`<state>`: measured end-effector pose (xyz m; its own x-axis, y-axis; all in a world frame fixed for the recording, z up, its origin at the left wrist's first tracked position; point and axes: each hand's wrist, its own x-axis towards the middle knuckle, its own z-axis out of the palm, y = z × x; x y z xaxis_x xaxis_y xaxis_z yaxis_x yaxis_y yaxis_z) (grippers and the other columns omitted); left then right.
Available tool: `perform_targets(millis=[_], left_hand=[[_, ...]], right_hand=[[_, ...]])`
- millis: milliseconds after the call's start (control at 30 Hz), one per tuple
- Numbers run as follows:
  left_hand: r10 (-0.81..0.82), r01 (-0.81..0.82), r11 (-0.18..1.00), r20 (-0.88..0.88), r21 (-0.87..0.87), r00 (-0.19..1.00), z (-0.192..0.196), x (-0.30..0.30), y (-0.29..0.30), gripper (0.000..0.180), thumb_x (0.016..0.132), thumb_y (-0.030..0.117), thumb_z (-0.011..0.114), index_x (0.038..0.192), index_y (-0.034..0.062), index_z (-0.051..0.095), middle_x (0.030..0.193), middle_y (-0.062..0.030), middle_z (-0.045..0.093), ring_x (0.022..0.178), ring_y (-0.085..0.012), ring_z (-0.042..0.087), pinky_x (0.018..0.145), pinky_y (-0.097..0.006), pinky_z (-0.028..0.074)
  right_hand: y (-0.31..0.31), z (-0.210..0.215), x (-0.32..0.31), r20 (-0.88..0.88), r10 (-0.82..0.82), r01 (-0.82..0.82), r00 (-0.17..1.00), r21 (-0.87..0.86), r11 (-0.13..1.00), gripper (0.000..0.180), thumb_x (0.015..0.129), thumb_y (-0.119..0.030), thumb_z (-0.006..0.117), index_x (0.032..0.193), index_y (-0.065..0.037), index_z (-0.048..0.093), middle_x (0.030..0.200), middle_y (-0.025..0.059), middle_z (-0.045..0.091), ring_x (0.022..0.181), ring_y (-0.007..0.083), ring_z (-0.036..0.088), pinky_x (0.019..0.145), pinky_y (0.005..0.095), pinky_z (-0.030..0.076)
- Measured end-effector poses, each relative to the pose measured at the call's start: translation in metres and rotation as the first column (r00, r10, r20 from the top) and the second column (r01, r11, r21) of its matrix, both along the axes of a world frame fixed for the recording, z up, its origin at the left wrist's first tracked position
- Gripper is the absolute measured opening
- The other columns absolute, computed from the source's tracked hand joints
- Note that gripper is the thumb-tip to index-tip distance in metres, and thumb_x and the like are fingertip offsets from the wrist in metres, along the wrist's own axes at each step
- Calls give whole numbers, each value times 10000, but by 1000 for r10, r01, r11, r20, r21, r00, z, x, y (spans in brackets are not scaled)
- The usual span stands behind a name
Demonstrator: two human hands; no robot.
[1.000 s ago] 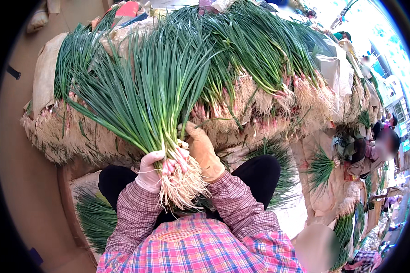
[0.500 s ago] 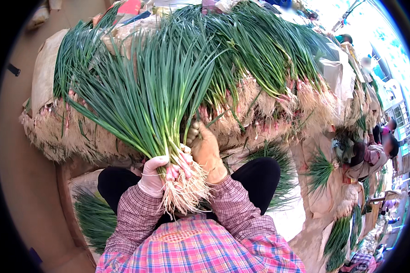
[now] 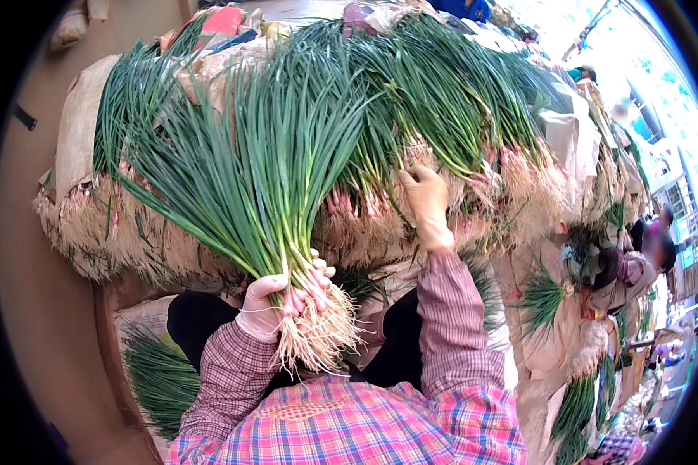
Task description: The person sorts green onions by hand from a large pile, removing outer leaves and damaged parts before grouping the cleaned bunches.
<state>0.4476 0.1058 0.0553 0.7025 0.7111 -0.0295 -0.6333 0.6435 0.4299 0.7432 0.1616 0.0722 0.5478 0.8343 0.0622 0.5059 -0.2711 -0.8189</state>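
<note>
Piled high across the stall, a heap of green onions point(image 3: 457, 132) lies with pale roots facing outward. On the near left, the left hand point(image 3: 265, 308) is clamped around a bunch of green onions point(image 3: 248, 194) just above its roots, leaves fanning upward. Further right, the gloved right hand point(image 3: 425, 198) reaches into the heap, fingers among the stalks; its grip cannot be made out.

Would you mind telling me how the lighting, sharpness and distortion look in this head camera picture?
Head view: even daylight on the bunch of green onions gripped by the left hand, both sharp; the right hand reaching into the stacked pile is also clear; the upper right corner is overexposed; fisheye bending and a black rim frame everything.
</note>
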Motion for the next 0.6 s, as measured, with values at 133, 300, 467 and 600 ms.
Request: perform_targets(millis=[133,300,467,600], left_hand=[[-148,151,988,-74,39,986,-5,2,3,631,764,238,551,1287,-82,405,1165,-263,551,922,-301,636,792,-333,521],[-120,128,991,-167,35,979,-6,9,2,614,766,251,553,1247,-108,420,1106,-239,579,889,-320,639,858,-384,490],[-103,105,993,-41,47,994,-12,0,3,618,728,259,603,1231,-57,433,1160,-197,515,982,-288,580,773,-394,543],[-92,90,994,40,55,995,-10,14,3,597,736,234,590,1235,-61,443,1141,-207,551,963,-325,598,798,-439,515]], right_hand=[[-58,23,-75,-655,163,-180,738,42,983,109,853,-176,657,855,-68,653,743,15,629,591,77,539,576,244,474],[-68,-25,-119,-758,307,-198,575,236,952,260,867,-212,659,1064,-48,621,913,18,633,811,102,581,717,226,473],[-31,-31,-30,84,-73,53,994,216,975,314,859,-263,649,1064,-25,630,977,95,654,850,193,615,765,301,485],[0,-43,35,28,87,-81,996,-159,984,288,833,-217,665,1039,-15,663,993,115,664,792,165,622,722,323,497]])
